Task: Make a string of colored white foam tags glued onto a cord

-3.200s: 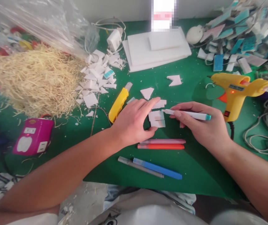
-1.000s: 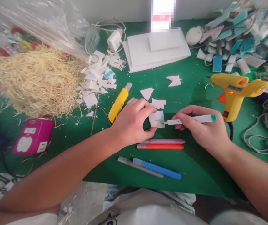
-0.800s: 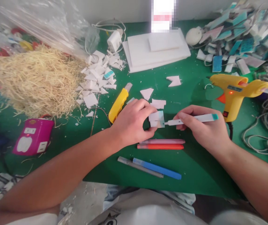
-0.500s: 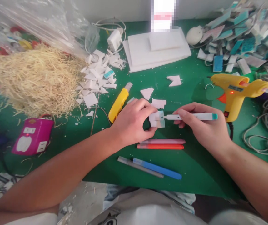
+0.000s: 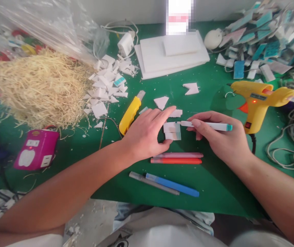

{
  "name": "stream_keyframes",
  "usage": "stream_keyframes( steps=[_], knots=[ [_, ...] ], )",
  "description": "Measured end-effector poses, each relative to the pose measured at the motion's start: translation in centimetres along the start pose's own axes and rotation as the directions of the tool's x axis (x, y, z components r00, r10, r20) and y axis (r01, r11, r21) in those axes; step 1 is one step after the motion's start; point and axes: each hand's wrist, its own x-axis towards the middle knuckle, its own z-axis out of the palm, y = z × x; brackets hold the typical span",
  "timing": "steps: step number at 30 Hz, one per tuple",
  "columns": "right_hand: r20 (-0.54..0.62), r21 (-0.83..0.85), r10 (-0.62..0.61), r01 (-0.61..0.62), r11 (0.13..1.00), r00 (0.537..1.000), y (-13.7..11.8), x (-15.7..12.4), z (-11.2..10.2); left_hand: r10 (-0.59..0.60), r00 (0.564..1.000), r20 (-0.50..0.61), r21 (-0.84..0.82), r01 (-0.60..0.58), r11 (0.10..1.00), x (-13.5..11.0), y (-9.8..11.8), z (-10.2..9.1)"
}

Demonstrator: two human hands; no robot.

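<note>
My left hand (image 5: 147, 132) pinches a small white foam piece (image 5: 172, 131) on the green table (image 5: 213, 178), thumb under it and forefinger stretched over its top. My right hand (image 5: 222, 139) grips a white marker with a teal end (image 5: 208, 125), its tip touching the upper right corner of the foam piece. A pink marker (image 5: 179, 155) and a red marker (image 5: 176, 161) lie just below the piece. More white foam offcuts (image 5: 175, 113) lie right behind it.
A yellow utility knife (image 5: 131, 112) lies left of my hand; a yellow glue gun (image 5: 261, 101) stands at the right. A straw pile (image 5: 39, 85), foam scraps (image 5: 106, 87), white foam boards (image 5: 171, 55), a magenta power strip (image 5: 36, 149), and blue and grey pens (image 5: 164, 184) surround them.
The marker tip has moved from the foam piece's lower right side up to its top corner. My left forefinger has stretched out over the piece.
</note>
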Motion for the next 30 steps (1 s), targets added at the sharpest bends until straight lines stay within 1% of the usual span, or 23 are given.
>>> stream_keyframes(
  steps=[2, 6, 7, 10, 11, 15, 16, 21, 23, 28, 30],
  knots=[
    [0.004, 0.005, 0.002, -0.002, 1.0, 1.0, -0.08, -0.01, -0.02, -0.009, 1.0, 0.008, -0.005, 0.009, 1.0, 0.0, 0.04, 0.01],
    [0.108, -0.023, 0.027, -0.024, 0.999, 0.994, -0.07, -0.14, -0.29, -0.022, 0.999, 0.027, 0.001, 0.022, 1.0, 0.0, 0.05, 0.08],
    [0.111, -0.03, 0.023, -0.02, 0.999, 0.994, -0.04, -0.17, -0.34, -0.023, 0.999, 0.027, 0.001, 0.023, 1.0, 0.01, 0.05, 0.1],
    [0.036, -0.041, -0.008, 0.01, 0.999, 0.999, 0.04, -0.24, -0.4, -0.026, 0.999, 0.022, 0.002, 0.026, 1.0, 0.02, 0.07, 0.1],
    [0.031, -0.043, -0.011, 0.012, 0.999, 0.999, 0.04, -0.25, -0.41, -0.026, 0.999, 0.021, 0.002, 0.026, 1.0, 0.02, 0.07, 0.09],
    [0.128, -0.043, 0.013, -0.008, 0.999, 0.992, -0.01, -0.26, -0.49, -0.013, 1.0, 0.009, -0.005, 0.013, 1.0, -0.03, 0.11, 0.1],
    [0.133, -0.034, 0.015, -0.011, 0.999, 0.991, -0.02, -0.24, -0.49, -0.013, 1.0, 0.008, -0.006, 0.013, 1.0, -0.04, 0.11, 0.11],
    [0.026, 0.026, 0.021, -0.022, 0.999, 0.999, -0.07, -0.16, -0.19, -0.015, 1.0, 0.013, -0.001, 0.015, 1.0, 0.0, 0.07, 0.13],
    [0.004, 0.025, 0.018, -0.018, 1.0, 1.0, -0.15, -0.18, -0.1, -0.017, 1.0, 0.018, 0.0, 0.017, 1.0, 0.03, 0.05, 0.13],
    [0.11, 0.002, 0.033, -0.033, 0.999, 0.993, -0.28, -0.25, -0.26, 0.0, 1.0, -0.003, 0.002, 0.0, 1.0, -0.01, 0.08, 0.19],
    [0.079, 0.012, 0.028, -0.029, 0.999, 0.996, -0.27, -0.21, -0.29, 0.005, 1.0, -0.013, 0.007, -0.005, 1.0, -0.04, 0.07, 0.24]
  ],
)
